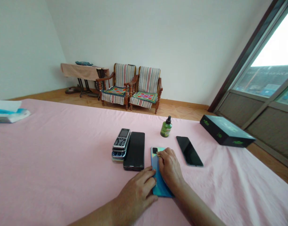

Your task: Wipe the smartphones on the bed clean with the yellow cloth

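Note:
A shiny blue smartphone (pixel 159 183) lies back up on the pink cloth, its dark camera block (pixel 155 150) at the far end. Against its left edge rest the fingers of my left hand (pixel 142 188), with the thumb near the bottom corner, holding it. My right hand (pixel 170 168) is closed over the phone's right side, fingertips pinched beside the camera block. A small yellowish bit shows at those fingertips; its kind is hidden. Left of the phone lies a thick black smartphone stack (pixel 135 150), next to piled keypad phones (pixel 121 141).
Another black smartphone (pixel 189 151) lies to the right. Behind stands a green spray bottle (pixel 166 128). A black box (pixel 226 130) sits at the right edge of the pink-covered surface (pixel 64 163), a tissue pack (pixel 11 113) at far left. Two wooden chairs (pixel 147 81) stand beyond.

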`<state>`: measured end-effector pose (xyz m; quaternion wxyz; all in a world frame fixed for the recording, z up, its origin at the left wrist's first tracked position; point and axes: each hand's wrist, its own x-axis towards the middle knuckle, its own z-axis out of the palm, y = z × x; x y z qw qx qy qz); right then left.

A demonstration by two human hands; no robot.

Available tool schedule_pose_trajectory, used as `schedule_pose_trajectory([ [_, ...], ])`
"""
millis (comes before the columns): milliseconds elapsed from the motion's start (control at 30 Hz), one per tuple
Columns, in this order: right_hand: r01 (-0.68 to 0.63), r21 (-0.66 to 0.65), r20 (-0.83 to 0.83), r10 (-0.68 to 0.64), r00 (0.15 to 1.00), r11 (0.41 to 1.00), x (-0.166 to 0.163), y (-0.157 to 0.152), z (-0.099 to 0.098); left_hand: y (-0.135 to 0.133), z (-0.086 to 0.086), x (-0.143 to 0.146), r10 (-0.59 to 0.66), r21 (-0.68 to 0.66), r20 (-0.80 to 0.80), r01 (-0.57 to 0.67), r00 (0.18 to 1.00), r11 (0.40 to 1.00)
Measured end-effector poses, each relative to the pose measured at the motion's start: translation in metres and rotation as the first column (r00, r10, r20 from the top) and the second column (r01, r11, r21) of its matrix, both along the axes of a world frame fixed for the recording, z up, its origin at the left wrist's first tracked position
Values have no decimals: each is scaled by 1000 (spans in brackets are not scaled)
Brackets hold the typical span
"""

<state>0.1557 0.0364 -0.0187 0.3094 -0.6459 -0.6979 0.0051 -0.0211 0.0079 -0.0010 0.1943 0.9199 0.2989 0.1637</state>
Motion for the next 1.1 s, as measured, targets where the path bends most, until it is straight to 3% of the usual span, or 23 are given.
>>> schedule_pose_trajectory([
  [400,70,-72,123,-61,990,995,-1,9,7,4,-6,-4,-40,5,7,40,999,999],
  [667,71,-41,85,-67,994,997,-4,25,1,4,-5,-5,-37,-22,43,38,998,999],
  [900,46,-19,28,-45,999,999,-3,13,-4,4,0,-4,-53,-9,46,53,998,999],
  [1100,32,-10,-8,-32,999,999,0,20,-1,4,1,-3,-53,0,-46,53,998,999],
])
